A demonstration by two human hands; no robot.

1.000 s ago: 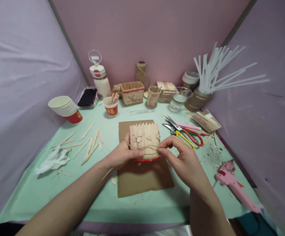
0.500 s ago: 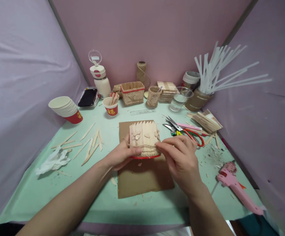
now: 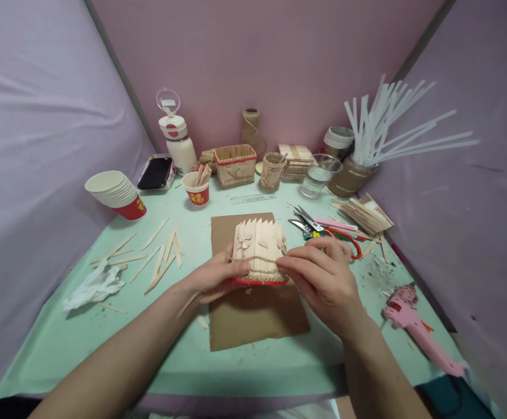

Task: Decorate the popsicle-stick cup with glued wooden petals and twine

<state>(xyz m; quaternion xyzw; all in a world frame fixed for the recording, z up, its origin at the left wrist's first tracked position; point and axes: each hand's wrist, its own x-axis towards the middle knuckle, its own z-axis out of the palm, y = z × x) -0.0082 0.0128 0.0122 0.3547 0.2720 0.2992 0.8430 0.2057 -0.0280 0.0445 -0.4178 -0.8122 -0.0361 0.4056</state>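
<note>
A small craft cup made of pale wooden sticks with pointed tops is held over the brown cardboard. It carries wooden flower shapes and has a red band at its base. My left hand grips its left side, thumb across the front and the other fingers out of sight behind. A strand of twine crosses the front of the cup, above a braided trim near the bottom. At the cup's right side my right hand pinches the twine between thumb and forefinger.
Scissors with red handles lie right of the cardboard, and a pink glue gun rests farther right. Loose wooden strips and a crumpled tissue lie left. Behind stand a basket, a clear cup of water and paper cups.
The cup has tilted and turned slightly, showing more of its front, and sits a little farther right. Both hands keep their hold, the right hand still pinching at the cup's right side.
</note>
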